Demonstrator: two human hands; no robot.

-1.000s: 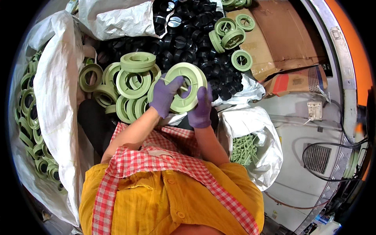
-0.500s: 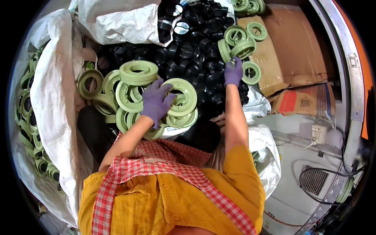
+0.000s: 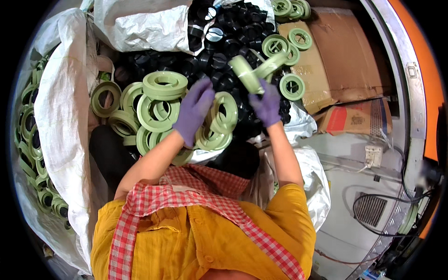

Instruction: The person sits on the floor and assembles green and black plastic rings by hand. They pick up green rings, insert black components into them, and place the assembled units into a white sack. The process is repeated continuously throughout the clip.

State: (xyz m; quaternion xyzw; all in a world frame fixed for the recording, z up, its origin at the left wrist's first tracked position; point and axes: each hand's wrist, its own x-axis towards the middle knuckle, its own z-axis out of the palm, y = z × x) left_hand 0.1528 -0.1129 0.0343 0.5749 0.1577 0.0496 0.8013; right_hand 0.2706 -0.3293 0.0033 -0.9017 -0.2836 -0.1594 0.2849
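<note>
My right hand [image 3: 267, 103], in a purple glove, is closed on pale green plastic rings [image 3: 246, 74], smeared by motion; at least two seem to be in its grip, one tilted each way. My left hand [image 3: 194, 111], gloved the same, is held edge-on over a heap of green rings [image 3: 158, 114] in front of me. Its fingers are stretched out and nothing shows in them. Just right of it a green ring [image 3: 229, 112] leans at a slant on others. A thick ring [image 3: 164, 85] lies on top of the heap at the left.
Behind the heap spreads a pile of black ribbed caps [image 3: 233, 44]. Several green rings [image 3: 292, 87] rest beside a cardboard box [image 3: 343, 51] at right. A white sack [image 3: 63, 140] full of rings stands at left. Cables [image 3: 373, 198] hang by a pale machine at right.
My right hand has come back from the rings by the box, bringing green rings toward me. My left hand has lifted and turned edge-on; the ring beside it now slants.
</note>
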